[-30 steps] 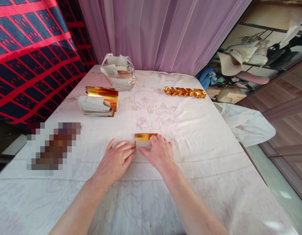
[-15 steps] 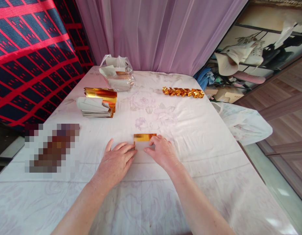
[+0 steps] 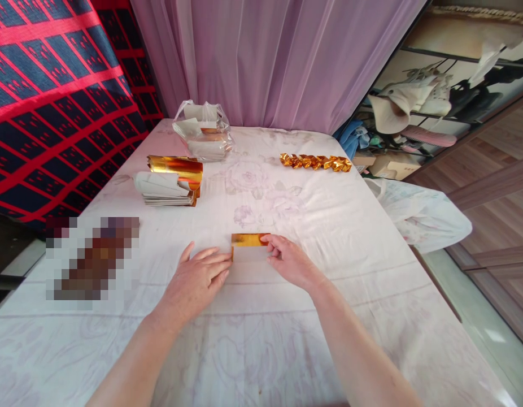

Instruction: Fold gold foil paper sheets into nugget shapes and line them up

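A sheet of gold foil paper (image 3: 249, 257) lies pale side up on the cloth, its far edge folded over into a shiny gold strip (image 3: 247, 240). A narrow gold edge also shows along its left side. My left hand (image 3: 196, 280) rests flat with fingers stretched, the fingertips at the paper's left edge. At the right end of the gold strip, the fingertips of my right hand (image 3: 293, 263) touch the fold. The fingers there are lightly bent, with the thumb apart from the index finger. The paper's right end is partly hidden under this hand.
Behind my left hand lies a stack of foil papers (image 3: 168, 195) beside a curled gold sheet (image 3: 177, 165). A clear plastic bag (image 3: 204, 135) of papers stands farther back. A row of folded gold pieces (image 3: 316, 162) is at the back right. A blurred patch (image 3: 94, 260) covers something left.
My right hand has slid a little to the right along the fold, uncovering more of the gold strip. My left hand has shifted slightly left.
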Demonstrator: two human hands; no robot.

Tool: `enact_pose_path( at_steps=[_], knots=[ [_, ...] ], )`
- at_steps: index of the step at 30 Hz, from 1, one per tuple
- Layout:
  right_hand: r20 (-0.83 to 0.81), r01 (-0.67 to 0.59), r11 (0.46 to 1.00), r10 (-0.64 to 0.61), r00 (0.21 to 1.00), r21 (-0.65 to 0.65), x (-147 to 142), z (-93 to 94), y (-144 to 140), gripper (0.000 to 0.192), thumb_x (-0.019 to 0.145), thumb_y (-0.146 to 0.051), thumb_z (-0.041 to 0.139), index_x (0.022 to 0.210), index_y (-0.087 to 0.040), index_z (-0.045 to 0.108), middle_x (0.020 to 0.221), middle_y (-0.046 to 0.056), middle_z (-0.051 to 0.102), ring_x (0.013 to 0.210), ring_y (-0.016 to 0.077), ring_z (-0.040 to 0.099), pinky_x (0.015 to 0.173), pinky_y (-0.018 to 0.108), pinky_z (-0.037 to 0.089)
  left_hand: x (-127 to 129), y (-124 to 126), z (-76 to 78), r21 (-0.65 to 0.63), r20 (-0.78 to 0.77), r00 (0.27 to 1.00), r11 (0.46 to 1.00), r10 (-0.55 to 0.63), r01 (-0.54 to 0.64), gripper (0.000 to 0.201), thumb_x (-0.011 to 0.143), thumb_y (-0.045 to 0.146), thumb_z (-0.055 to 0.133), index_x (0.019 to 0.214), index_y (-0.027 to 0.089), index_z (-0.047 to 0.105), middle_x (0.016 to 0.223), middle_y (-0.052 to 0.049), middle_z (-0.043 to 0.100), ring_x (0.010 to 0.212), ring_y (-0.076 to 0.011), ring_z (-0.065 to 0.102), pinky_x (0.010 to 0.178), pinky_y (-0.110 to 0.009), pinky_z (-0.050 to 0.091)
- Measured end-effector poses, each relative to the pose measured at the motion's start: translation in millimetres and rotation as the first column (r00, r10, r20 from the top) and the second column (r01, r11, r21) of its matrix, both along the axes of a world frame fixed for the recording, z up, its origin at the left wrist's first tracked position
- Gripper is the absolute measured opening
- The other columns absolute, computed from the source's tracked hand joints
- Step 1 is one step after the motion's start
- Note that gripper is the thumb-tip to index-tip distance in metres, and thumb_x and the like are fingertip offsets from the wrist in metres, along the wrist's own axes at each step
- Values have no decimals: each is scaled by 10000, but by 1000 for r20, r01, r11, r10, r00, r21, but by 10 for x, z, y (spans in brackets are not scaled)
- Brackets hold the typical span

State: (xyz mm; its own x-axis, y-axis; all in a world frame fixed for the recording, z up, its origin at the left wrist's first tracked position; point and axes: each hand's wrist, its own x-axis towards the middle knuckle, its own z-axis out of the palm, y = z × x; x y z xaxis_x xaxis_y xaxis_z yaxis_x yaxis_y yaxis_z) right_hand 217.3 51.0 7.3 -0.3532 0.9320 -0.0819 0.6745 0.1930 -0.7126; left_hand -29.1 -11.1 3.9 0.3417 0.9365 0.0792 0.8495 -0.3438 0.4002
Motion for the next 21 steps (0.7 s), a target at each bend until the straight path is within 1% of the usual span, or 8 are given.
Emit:
enact_pose_path(
  at_steps=[2,4,6,9,12,15,17,21],
  knots=[
    [-24,8,1000,-8,1000,29,22,-33,-5,440,762,-103,595,1180,-240,625,894,-9,629,688,105,577,710,266,496,-4,21,-3,10,39,999,999,33,-33,281,959,344,453,1044,311,719,1139,6,743,1179,-254,615,1126,-594,230],
    [9,50,996,-51,999,76,19,-63,-23,386,782,-180,625,1163,-236,646,903,4,625,695,118,583,722,288,504,3,40,-7,28,75,995,997,67,-70,263,950,348,465,952,284,720,1078,-2,757,1105,-243,651,1108,-568,280],
    [57,89,986,-98,994,141,5,-93,-47,337,780,-224,655,1116,-238,675,937,24,622,719,135,593,742,313,509,14,56,-15,57,109,989,993,95,-102,236,938,353,483,911,259,698,1048,-12,756,1032,-230,672,1091,-537,325],
    [77,98,968,-119,990,232,-10,-132,-72,283,792,-269,670,1074,-246,687,1010,53,615,821,172,618,801,352,516,24,71,-41,111,149,980,983,129,-146,221,925,384,512,1000,238,661,1075,-36,742,1016,-232,669,1077,-510,365],
    [79,78,958,-103,992,276,-5,-165,-71,257,785,-268,680,1039,-236,686,1066,70,605,941,209,622,872,390,512,38,78,-73,157,139,982,976,128,-150,307,912,413,536,1139,226,625,1133,-62,718,1058,-256,644,1059,-518,393],
    [83,58,949,-87,993,309,10,-204,-66,250,766,-245,691,1015,-233,688,1078,71,603,985,226,621,896,409,512,70,79,-101,207,114,987,969,113,-134,383,895,404,565,1226,215,596,1201,-86,682,1097,-273,615,1033,-517,419],
    [63,44,933,-72,995,357,20,-238,-77,261,766,-228,686,1026,-238,685,1089,69,605,1008,230,620,907,409,512,99,77,-115,232,106,989,964,106,-128,419,883,385,585,1265,212,576,1238,-94,659,1123,-276,600,1035,-511,419],
    [7,36,895,-44,999,445,35,-303,-129,275,801,-219,652,1074,-227,671,1118,84,610,1045,234,618,930,410,513,152,77,-126,226,78,992,968,95,-110,434,874,334,604,1287,207,557,1254,-93,652,1147,-273,590,1060,-515,390]
  ],
)
